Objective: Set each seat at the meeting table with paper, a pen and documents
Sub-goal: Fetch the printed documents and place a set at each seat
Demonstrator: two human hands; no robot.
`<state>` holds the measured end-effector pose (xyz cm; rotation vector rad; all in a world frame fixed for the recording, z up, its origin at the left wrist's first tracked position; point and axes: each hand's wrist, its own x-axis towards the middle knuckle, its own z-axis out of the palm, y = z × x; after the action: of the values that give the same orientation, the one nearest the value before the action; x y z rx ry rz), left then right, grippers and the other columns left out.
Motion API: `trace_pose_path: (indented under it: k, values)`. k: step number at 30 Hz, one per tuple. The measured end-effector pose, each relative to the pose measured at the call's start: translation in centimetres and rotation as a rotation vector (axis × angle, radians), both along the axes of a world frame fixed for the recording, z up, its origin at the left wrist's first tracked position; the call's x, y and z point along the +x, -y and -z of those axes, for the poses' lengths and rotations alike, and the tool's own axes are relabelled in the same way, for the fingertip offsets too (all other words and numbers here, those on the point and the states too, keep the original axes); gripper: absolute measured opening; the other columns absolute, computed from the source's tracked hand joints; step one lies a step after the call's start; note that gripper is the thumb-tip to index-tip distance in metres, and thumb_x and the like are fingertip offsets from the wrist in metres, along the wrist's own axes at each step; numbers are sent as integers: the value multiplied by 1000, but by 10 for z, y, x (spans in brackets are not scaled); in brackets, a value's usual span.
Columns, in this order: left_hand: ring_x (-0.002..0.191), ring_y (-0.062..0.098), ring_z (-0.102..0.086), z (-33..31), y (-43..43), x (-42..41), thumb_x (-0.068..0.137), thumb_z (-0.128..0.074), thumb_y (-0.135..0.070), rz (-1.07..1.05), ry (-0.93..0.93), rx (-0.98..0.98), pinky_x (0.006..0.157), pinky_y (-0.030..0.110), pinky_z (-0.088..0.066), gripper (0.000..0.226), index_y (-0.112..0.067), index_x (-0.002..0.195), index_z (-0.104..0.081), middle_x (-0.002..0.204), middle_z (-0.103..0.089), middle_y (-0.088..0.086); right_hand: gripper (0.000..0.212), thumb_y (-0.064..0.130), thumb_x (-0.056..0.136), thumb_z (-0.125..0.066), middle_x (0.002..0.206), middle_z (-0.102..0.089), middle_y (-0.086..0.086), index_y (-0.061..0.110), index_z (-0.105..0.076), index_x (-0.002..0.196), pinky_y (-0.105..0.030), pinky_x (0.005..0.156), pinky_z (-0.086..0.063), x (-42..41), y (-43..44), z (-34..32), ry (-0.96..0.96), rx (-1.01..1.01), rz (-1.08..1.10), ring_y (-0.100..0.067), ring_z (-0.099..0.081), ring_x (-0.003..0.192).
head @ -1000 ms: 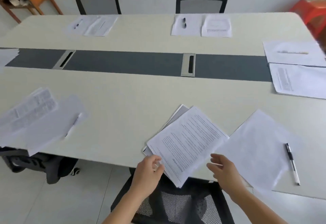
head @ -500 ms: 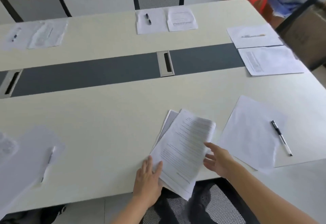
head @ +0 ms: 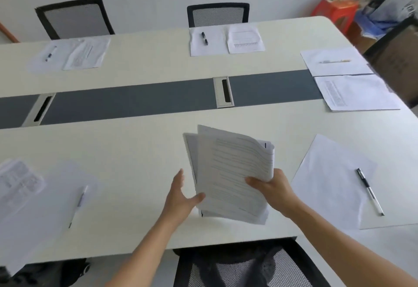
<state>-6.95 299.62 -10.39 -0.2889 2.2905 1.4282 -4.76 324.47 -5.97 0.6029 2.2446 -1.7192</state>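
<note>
Head view: we see the right hand [head: 273, 187], its grip clamped on the right edge of a stack of documents [head: 230, 173], tilted just above the near side of the surface [head: 135, 155]. The left hand [head: 181, 196] has its grip apart, thumb touching the stack's near left corner. To the right lies a blank sheet [head: 328, 173] carrying a pen [head: 369, 191].

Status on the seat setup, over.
Right hand grips the document stack, tilted up over the table. Left hand open, thumb on its lower edge. Blank sheet and pen lie to the right, nothing blocking.
</note>
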Motion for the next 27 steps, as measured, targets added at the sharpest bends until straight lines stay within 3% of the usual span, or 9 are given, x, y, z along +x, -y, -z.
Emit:
trace_pose_path:
  k: [3, 6, 8, 10, 14, 18, 21, 25, 27]
  values:
    - [107, 1, -62, -48, -1, -30, 69, -84, -9, -6, -71, 233, 88, 18, -49, 61, -20, 122, -58, 116, -67, -15, 18, 15, 83, -75, 96, -69, -25, 0, -68, 91, -49, 72, -53, 3, -5, -26, -149, 6, -26, -34, -64, 81]
    - [81, -4, -69, -67, -10, -31, 69, -81, 2, -5, -106, 269, 68, 11, -52, 38, -23, 95, -68, 87, -75, -17, 19, 12, 76, -81, 94, -72, -16, 16, -72, 91, -44, 72, -53, 2, -8, -33, -194, -71, -12, -26, -66, 84]
    - [79, -4, -68, -62, -18, -26, 70, -80, 1, -6, -95, 234, 67, 11, -52, 35, -21, 94, -68, 89, -74, -14, 34, 14, 68, -84, 95, -76, -3, 26, -71, 97, -40, 78, -56, 3, -13, -25, -182, -129, 8, -21, -69, 92]
    - [83, 1, -68, -54, -25, -19, 73, -79, -1, 28, -58, 173, 70, 12, -51, 32, -20, 96, -68, 95, -72, -7, 37, 15, 66, -85, 95, -76, 0, 23, -70, 99, -38, 79, -57, 7, -21, -11, -137, -110, 28, -20, -70, 93]
    - [95, 18, -67, -36, -38, -7, 78, -73, 0, 45, -3, 126, 83, 25, -50, 26, -22, 91, -67, 99, -71, 2, 32, 12, 73, -83, 99, -75, -3, 10, -70, 102, -37, 82, -59, 17, -35, 20, -31, -53, 0, -23, -71, 97]
    - [84, 17, -62, -34, -42, -2, 86, -64, -5, 16, -81, 78, 77, 30, -47, 16, -20, 81, -65, 90, -68, 3, 16, 10, 80, -77, 96, -74, -6, 21, -69, 89, -37, 79, -56, 23, -36, 20, -101, -36, 56, -23, -69, 93]
    - [87, 14, -64, -31, -44, 4, 88, -63, -7, 0, -70, 90, 82, 32, -51, 17, -24, 86, -65, 93, -70, -1, 10, 13, 81, -77, 95, -72, -17, 13, -69, 87, -42, 74, -54, 26, -35, 27, -82, 12, 53, -27, -66, 83]
    - [101, 17, -65, -15, -41, 17, 90, -62, -11, 9, 2, 95, 89, 27, -49, 23, -17, 112, -66, 105, -70, -2, 27, 26, 81, -76, 95, -72, -19, 5, -69, 96, -53, 82, -53, 36, -33, 57, 72, 84, -78, -38, -66, 92]
    - [99, 17, -66, -14, -37, 15, 92, -60, -13, -23, 2, 89, 83, 24, -49, 21, -16, 112, -66, 103, -70, -1, 33, 31, 83, -75, 77, -70, -19, -1, -68, 84, -52, 67, -51, 35, -35, 65, 89, 123, -99, -39, -65, 73]
